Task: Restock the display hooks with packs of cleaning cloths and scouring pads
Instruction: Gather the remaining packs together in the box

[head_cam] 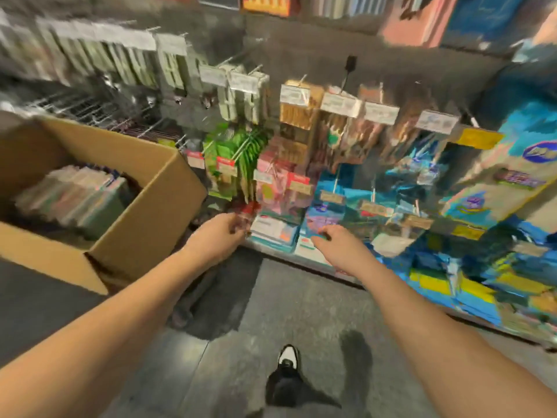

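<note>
Both bare arms reach forward toward the low rows of a shop display wall, and the whole view is smeared with motion blur. The left hand (224, 230) sits just left of centre, its fingers curled round a clear pack with red printing (245, 214), which it holds against the bottom of the hanging goods. The right hand (330, 236) lies a little toward 3 o'clock from the left one, fingers bent and tips at the top edge of a pale pack with a red label (307, 244) in the lowest row; whether it pinches that pack or only touches it cannot be told through the blur.

Above the hands hang green packs (238, 155) and pink packs (275, 179) on wire display hooks (241, 149), each hook ending in a small price tag. Toward 3 o'clock the wall is filled with blue packs (361, 194). At 12 o'clock hang gold-brown packs (297, 111), and pale grey-green packs (171, 64) run off toward 10 o'clock.

At 9 o'clock stands an open cardboard box (144, 218) with stacked packs of cloths (75, 194) inside. At 6 o'clock a black-and-white shoe (287, 362) stands on the grey floor (301, 303).
</note>
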Demonstrator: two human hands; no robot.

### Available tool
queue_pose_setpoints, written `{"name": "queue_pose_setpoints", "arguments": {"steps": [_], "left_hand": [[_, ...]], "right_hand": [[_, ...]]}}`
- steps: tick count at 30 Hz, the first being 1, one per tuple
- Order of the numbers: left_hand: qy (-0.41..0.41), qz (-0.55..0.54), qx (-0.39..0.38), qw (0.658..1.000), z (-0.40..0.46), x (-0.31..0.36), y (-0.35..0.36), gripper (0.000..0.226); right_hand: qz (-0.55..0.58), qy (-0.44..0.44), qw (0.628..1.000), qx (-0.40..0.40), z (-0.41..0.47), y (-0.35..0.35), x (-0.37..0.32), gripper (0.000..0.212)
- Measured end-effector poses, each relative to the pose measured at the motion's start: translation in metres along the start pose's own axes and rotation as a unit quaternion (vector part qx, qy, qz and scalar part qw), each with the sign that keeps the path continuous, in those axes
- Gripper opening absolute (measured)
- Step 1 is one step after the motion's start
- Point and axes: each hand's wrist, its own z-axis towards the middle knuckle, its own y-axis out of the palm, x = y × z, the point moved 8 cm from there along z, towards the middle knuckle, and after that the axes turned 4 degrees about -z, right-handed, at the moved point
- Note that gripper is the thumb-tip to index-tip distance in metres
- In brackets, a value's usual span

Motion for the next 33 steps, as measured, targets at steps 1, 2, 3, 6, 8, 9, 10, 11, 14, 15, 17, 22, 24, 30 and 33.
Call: {"name": "queue_pose_setpoints", "arguments": {"steps": [1, 2, 3, 6, 8, 9, 10, 11, 14, 15, 17, 22, 24, 30, 33], "left_hand": [[-0.012, 0.011, 0.002, 1.000, -0.003, -0.024, -0.008, 0.027], [-0.028, 0.018, 0.004, 0.999, -0.005, -0.046, -0.016, 0.028], [-0.042, 0.022, 0.008, 0.999, -0.006, -0.069, -0.024, 0.027], [-0.093, 0.019, 0.032, 0.995, -0.001, -0.134, -0.050, 0.023], [-0.122, 0.008, 0.047, 0.991, 0.008, -0.171, -0.072, 0.022], [-0.131, 0.003, 0.051, 0.990, 0.014, -0.190, -0.083, 0.023], [-0.141, -0.002, 0.052, 0.989, 0.021, -0.208, -0.094, 0.025], [-0.151, -0.004, 0.055, 0.987, 0.029, -0.227, -0.105, 0.025], [-0.199, -0.025, 0.060, 0.978, 0.050, -0.283, -0.139, 0.021], [-0.211, -0.027, 0.060, 0.975, 0.057, -0.300, -0.149, 0.022], [-0.229, -0.031, 0.064, 0.971, 0.073, -0.333, -0.170, 0.025], [-0.273, -0.080, 0.054, 0.957, 0.112, -0.416, -0.208, 0.026], [-0.288, -0.094, 0.042, 0.952, 0.132, -0.454, -0.219, 0.026], [-0.296, -0.063, -0.016, 0.953, 0.204, -0.558, -0.237, 0.024], [-0.274, -0.034, -0.051, 0.960, 0.249, -0.604, -0.234, 0.033]], "right_hand": [[-0.007, -0.012, 1.000, -0.011, 0.008, 0.019, -0.019, 0.034], [-0.013, -0.021, 0.999, -0.024, 0.017, 0.037, -0.038, 0.036], [-0.019, -0.029, 0.999, -0.039, 0.026, 0.054, -0.055, 0.040], [-0.034, -0.066, 0.994, -0.083, 0.055, 0.103, -0.113, 0.045], [-0.035, -0.093, 0.990, -0.101, 0.077, 0.131, -0.153, 0.046], [-0.030, -0.103, 0.988, -0.110, 0.089, 0.145, -0.172, 0.047], [-0.026, -0.110, 0.987, -0.116, 0.103, 0.158, -0.191, 0.047], [-0.020, -0.114, 0.986, -0.122, 0.118, 0.170, -0.210, 0.047], [0.008, -0.123, 0.980, -0.154, 0.157, 0.197, -0.269, 0.047], [0.020, -0.127, 0.977, -0.167, 0.168, 0.204, -0.289, 0.047], [0.047, -0.131, 0.973, -0.185, 0.191, 0.218, -0.329, 0.047], [0.092, -0.113, 0.961, -0.236, 0.244, 0.256, -0.412, 0.047], [0.105, -0.097, 0.958, -0.247, 0.265, 0.278, -0.439, 0.046], [0.134, 0.018, 0.962, -0.236, 0.338, 0.363, -0.493, 0.043], [0.185, 0.102, 0.953, -0.216, 0.376, 0.410, -0.501, 0.044]]}}
